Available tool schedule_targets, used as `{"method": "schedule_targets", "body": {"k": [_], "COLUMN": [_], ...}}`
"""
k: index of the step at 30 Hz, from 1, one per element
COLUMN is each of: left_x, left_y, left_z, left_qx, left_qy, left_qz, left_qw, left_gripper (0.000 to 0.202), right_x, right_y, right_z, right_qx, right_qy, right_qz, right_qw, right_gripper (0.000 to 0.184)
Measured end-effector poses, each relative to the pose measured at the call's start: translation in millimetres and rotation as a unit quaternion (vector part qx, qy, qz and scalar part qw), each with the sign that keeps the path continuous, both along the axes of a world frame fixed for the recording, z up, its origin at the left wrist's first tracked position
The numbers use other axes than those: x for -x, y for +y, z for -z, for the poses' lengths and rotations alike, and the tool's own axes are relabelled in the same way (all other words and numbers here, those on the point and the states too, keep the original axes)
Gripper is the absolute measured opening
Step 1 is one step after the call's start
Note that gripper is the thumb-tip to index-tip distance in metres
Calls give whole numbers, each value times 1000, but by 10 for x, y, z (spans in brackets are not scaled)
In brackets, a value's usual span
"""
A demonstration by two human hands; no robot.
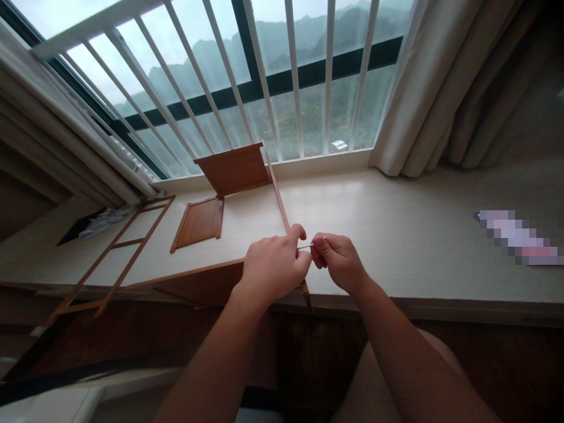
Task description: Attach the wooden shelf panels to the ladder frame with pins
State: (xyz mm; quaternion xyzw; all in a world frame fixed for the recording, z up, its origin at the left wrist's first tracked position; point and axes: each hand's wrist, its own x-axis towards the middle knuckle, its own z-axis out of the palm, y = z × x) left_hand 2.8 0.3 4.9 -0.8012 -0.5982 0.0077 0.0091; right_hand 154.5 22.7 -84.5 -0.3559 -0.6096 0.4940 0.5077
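Note:
My left hand (275,264) is closed around a long thin wooden strip (277,188) that runs from the window sill down past the table's front edge. My right hand (337,261) is pinched shut just to its right, holding a small thin pin-like piece (305,247) whose tip meets the left hand's fingers. A wooden panel (233,170) leans upright against the strip near the window. A smaller framed wooden panel (199,223) lies flat on the pale table (396,229).
A ladder-like wooden frame (118,252) lies at the left, overhanging the table edge. Another wooden board (194,285) lies at the front edge under my left wrist. White window bars (264,76) and curtains (440,88) stand behind. A blurred object (520,235) lies at the right.

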Motion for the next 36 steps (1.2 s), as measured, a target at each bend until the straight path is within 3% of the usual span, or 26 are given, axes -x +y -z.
{"method": "schedule_targets", "body": {"k": [8, 24, 26, 31, 36], "left_x": [-23, -2, -2, -38, -39], "left_y": [-3, 2, 1, -8, -15], "left_z": [-29, -3, 12, 32, 20], "left_qx": [11, 5, 3, -20, -51], "left_qy": [2, 2, -2, -36, -91], "left_qz": [-6, 2, 1, -38, -49], "left_qw": [1000, 1000, 1000, 998, 993], "left_gripper": [34, 33, 32, 31, 36], "right_x": [17, 26, 1, -108, -113], "right_y": [-8, -24, -26, -22, -24], "right_z": [-39, -81, -83, -77, -39], "right_qx": [80, 111, 90, 20, 35], "right_qy": [36, 33, 15, 9, -10], "right_qz": [-5, -19, 6, 162, 178], "right_qw": [996, 993, 996, 987, 983], "right_gripper": [57, 58, 57, 56, 53]}}
